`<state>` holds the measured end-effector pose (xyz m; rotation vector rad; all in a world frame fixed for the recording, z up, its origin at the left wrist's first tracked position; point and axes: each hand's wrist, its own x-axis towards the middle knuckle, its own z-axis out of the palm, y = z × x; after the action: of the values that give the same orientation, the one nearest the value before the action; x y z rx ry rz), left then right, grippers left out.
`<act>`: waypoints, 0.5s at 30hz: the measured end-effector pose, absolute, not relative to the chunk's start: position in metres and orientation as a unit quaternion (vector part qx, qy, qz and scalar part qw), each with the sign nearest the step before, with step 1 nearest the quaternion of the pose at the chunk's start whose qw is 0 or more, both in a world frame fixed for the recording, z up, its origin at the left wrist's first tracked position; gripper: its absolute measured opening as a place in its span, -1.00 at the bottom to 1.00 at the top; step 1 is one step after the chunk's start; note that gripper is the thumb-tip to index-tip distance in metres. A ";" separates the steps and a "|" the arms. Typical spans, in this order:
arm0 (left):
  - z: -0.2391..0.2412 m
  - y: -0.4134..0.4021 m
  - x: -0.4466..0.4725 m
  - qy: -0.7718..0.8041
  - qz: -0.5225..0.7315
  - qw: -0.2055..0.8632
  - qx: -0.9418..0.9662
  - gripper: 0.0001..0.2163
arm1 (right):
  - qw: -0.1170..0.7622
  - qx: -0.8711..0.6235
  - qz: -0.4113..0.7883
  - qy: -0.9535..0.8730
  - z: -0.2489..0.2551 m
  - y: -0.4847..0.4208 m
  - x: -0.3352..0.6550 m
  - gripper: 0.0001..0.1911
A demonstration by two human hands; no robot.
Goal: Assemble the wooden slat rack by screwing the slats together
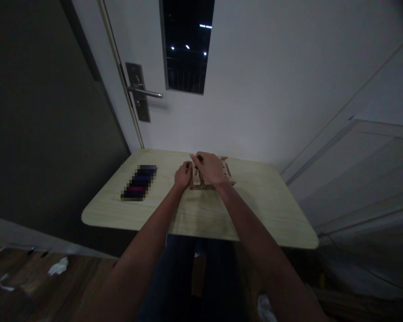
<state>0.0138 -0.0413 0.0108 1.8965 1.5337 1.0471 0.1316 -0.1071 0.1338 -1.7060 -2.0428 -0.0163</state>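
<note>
On the tabletop sits a light-brown wooden frame-like piece [197, 178] with small dark holes and a raised bar along its right side. My left hand [182, 175] has its fingers curled against the left edge of this piece, gripping it. Over the piece's upper left part is my right hand [211, 167], closed around a small tool with a black handle [199, 158]. The tool points down at the wood near a dark spot. Its exact kind is too small and dim to tell. My right hand and wrist hide much of the piece's middle.
The pale wood-grain table [262, 201] has rounded corners and stands against a white door with a metal handle [147, 93]. A dark, pixelated flat object [139, 183] lies at the table's left. Crumpled white paper [58, 266] is on the floor.
</note>
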 end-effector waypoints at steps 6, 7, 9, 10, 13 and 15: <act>0.021 -0.043 0.020 0.594 0.356 0.225 0.686 -0.71 | 0.246 -0.608 -0.002 -0.755 0.125 -0.099 0.127 -0.52; 0.022 -0.043 0.020 0.596 0.352 0.224 0.686 -0.72 | 0.259 -0.600 0.007 -0.757 0.125 -0.097 0.128 -0.55; 0.025 -0.042 0.022 0.597 0.342 0.219 0.692 -0.73 | 0.298 -0.570 0.026 -0.765 0.127 -0.093 0.130 -0.65; 0.026 -0.041 0.022 0.598 0.335 0.215 0.696 -0.72 | 0.316 -0.551 0.034 -0.771 0.129 -0.091 0.132 -0.69; 0.025 -0.035 0.023 0.600 0.323 0.202 0.703 -0.71 | 0.343 -0.514 0.052 -0.785 0.134 -0.083 0.137 -0.73; 0.024 -0.029 0.023 0.593 0.323 0.199 0.711 -0.71 | 0.346 -0.504 0.069 -0.788 0.136 -0.079 0.141 -0.73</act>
<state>0.0227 -0.0295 0.0240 1.9874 1.6574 0.9039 0.1410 -0.0792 0.1355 -1.3077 -2.0462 0.1798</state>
